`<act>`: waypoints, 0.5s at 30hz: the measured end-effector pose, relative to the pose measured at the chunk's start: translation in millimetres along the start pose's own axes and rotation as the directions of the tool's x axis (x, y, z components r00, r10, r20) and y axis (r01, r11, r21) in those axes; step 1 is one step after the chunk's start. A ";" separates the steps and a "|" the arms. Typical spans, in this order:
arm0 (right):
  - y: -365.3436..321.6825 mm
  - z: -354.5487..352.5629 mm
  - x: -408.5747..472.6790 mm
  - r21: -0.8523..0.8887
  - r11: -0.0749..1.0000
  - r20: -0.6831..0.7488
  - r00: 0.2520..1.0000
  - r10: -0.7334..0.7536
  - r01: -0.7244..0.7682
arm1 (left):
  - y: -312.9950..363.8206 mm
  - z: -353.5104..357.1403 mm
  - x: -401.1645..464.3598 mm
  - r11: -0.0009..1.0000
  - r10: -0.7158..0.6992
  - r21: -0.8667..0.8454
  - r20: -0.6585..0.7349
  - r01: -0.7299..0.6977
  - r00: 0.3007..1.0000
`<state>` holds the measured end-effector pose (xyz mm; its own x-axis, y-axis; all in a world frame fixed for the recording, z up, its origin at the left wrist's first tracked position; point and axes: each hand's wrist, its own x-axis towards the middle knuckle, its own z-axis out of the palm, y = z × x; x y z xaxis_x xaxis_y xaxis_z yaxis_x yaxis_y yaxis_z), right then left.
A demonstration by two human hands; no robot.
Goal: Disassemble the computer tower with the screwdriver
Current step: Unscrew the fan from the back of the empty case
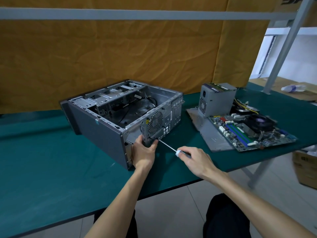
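The grey computer tower [103,129] lies on its side on the green table [51,169], its open side up and its rear panel with the round fan grille [155,121] facing me. My left hand [143,152] grips the lower rear corner of the case, fingers curled around a black part there. My right hand [195,160] holds the screwdriver [169,147] by its handle. The thin metal shaft points up and left, its tip at the rear panel beside my left fingers.
A grey power supply [216,100] stands right of the case. In front of it a motherboard [247,131] with a black cooler lies partly on a grey metal side panel [211,134]. A plastic bottle [294,88] lies far right. Cardboard box [305,169] on the floor.
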<state>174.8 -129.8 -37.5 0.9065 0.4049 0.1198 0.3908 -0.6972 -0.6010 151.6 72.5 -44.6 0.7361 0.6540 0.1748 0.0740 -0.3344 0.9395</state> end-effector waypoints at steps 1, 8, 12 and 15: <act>0.0 -0.3 0.0 0.000 1.000 0.001 1.000 -0.003 0.003 | 0.1 0.0 -0.2 1.000 -0.002 -0.003 0.002 0.002 1.000; -2.2 -1.7 0.0 0.006 1.000 0.005 1.000 -0.004 0.004 | -1.1 0.7 0.5 1.000 -0.009 0.025 -0.006 0.009 1.000; -4.1 -3.7 2.5 0.017 1.000 0.032 0.999 0.015 -0.016 | -1.1 1.0 1.2 1.000 -0.013 0.023 -0.012 0.013 1.000; -5.4 -7.3 5.8 0.059 0.997 0.086 0.996 0.039 -0.044 | -1.0 0.9 1.2 1.000 -0.014 0.023 -0.007 0.014 1.000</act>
<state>179.1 -128.0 -27.8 0.9041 0.4264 0.0279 0.3401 -0.6784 -0.6513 153.0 72.9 -45.6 0.7300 0.6634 0.1642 0.0998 -0.3412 0.9347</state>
